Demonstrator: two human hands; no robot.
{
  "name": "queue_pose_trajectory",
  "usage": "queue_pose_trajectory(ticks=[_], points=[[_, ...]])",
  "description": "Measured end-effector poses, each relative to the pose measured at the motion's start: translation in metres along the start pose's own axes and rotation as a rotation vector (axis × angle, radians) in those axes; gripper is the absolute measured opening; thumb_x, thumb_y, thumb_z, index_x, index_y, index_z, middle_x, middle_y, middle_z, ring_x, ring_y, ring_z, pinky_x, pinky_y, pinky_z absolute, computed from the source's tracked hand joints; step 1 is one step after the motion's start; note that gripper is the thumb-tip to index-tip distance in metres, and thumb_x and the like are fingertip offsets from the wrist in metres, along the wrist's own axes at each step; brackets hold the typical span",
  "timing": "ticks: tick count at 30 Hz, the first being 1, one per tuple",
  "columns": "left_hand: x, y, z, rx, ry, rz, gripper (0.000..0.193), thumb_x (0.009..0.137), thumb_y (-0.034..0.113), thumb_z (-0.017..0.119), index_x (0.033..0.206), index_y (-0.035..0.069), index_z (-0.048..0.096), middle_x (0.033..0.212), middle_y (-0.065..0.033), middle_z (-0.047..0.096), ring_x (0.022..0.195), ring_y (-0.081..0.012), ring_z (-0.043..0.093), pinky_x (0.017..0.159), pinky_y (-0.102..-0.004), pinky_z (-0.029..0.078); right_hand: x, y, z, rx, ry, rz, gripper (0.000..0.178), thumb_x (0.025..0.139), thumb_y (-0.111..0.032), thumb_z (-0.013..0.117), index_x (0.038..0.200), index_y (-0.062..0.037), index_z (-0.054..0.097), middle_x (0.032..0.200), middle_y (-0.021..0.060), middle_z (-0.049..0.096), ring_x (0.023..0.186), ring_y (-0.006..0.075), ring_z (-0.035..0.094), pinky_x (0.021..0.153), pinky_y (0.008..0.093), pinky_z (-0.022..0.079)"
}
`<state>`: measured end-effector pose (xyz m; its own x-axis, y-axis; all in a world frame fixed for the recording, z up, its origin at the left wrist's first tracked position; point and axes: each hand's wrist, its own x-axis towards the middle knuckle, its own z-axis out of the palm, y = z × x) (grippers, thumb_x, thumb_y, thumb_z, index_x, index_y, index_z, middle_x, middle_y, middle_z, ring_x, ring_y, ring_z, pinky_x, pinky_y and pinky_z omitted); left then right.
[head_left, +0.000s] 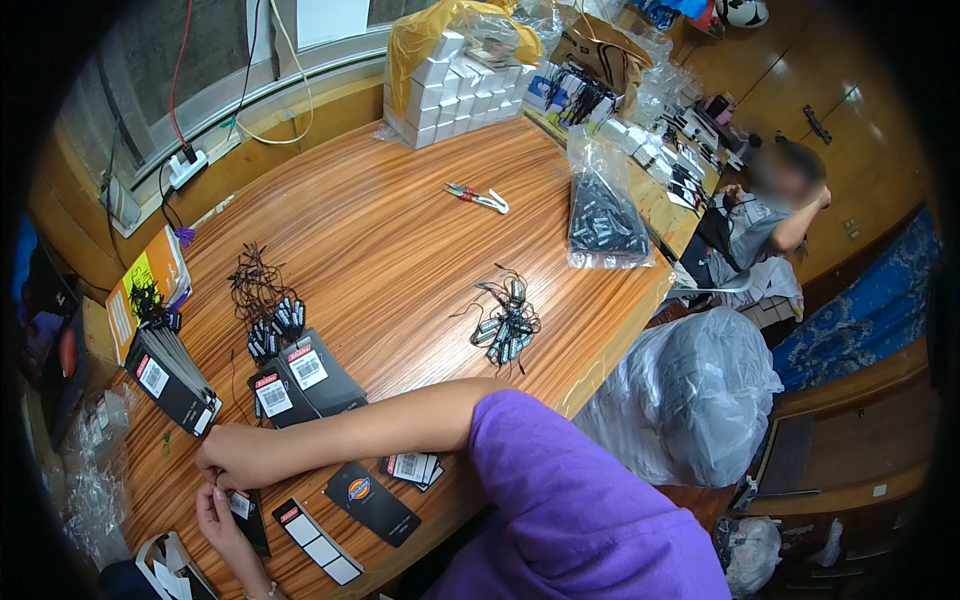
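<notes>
My right hand [232,456] reaches across from the purple sleeve, its fingers closed in a pinch. Just below it, my left hand [222,515] has its fingertips drawn together against the right one's. Whatever sits between the fingertips is too small or hidden to make out. Beside my left hand is a black hang tag [250,522] with a white label, partly covered by the hand. Beyond my right forearm lie stacks of black hang tags [315,372] with barcode labels. Black cords with small seals [270,320] rest against them.
More tags [165,380] are fanned at left. Nearer lie a tag with white boxes [320,540] and a dark logo tag [372,503]. A cord pile [508,325], snips [478,197], a bag of seals [605,215] and white boxes [455,95] stand farther off. Another person [750,230] sits at right.
</notes>
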<state>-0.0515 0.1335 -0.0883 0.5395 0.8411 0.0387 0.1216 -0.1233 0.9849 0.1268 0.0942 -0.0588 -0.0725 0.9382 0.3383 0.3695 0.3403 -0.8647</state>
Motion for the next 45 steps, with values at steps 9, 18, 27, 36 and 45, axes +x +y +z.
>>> queue_pose_trajectory(ticks=[9,18,27,36,45], points=[[-0.003,0.005,0.002,0.297,0.033,0.112,0.017,0.093,0.013,0.049,0.082,0.0,0.047,0.077,-0.0008,0.047,0.071,-0.0079,0.042,0.065,-0.0218,0.036,-0.004,-0.005,0.0,-0.338,-0.077,0.024,0.016,0.067,-0.016,0.064,0.072,-0.0016,0.064,0.068,0.0186,0.062,0.069,0.0344,0.062,0.063,0.0406,0.049],[-0.008,0.016,0.01,0.434,0.001,0.114,0.014,0.092,0.009,0.043,0.084,-0.002,0.043,0.08,-0.0075,0.042,0.073,-0.0152,0.041,0.071,-0.0265,0.037,-0.004,-0.001,0.001,-0.405,-0.114,0.025,0.015,0.067,-0.017,0.063,0.07,-0.0026,0.065,0.067,0.0167,0.062,0.067,0.0333,0.062,0.061,0.0411,0.049],[-0.007,0.013,0.01,0.555,0.042,0.318,0.017,0.096,0.014,0.038,0.085,0.002,0.044,0.08,-0.0016,0.042,0.074,-0.0094,0.038,0.068,-0.0233,0.034,-0.006,-0.007,-0.004,-0.347,-0.158,0.06,0.016,0.069,-0.017,0.061,0.069,-0.0013,0.064,0.067,0.0173,0.062,0.066,0.0344,0.061,0.061,0.0426,0.049],[-0.007,0.003,0.002,0.282,-0.054,0.136,0.014,0.094,0.01,0.037,0.085,0.0,0.041,0.078,-0.0051,0.038,0.072,-0.0138,0.036,0.065,-0.0266,0.034,-0.005,-0.011,-0.003,-0.185,-0.194,0.186,0.02,0.07,-0.02,0.061,0.072,0.0002,0.065,0.072,0.02,0.063,0.07,0.0353,0.061,0.063,0.0422,0.048],[-0.013,0.0,0.006,0.216,0.274,0.263,0.01,0.09,0.002,0.051,0.094,-0.005,0.057,0.089,-0.0065,0.055,0.077,-0.0115,0.052,0.07,-0.0237,0.043,0.006,0.008,0.001,0.165,-0.212,0.248,0.016,0.064,-0.014,0.064,0.066,0.0015,0.066,0.059,0.0152,0.061,0.056,0.0236,0.059,0.05,0.0355,0.045]])
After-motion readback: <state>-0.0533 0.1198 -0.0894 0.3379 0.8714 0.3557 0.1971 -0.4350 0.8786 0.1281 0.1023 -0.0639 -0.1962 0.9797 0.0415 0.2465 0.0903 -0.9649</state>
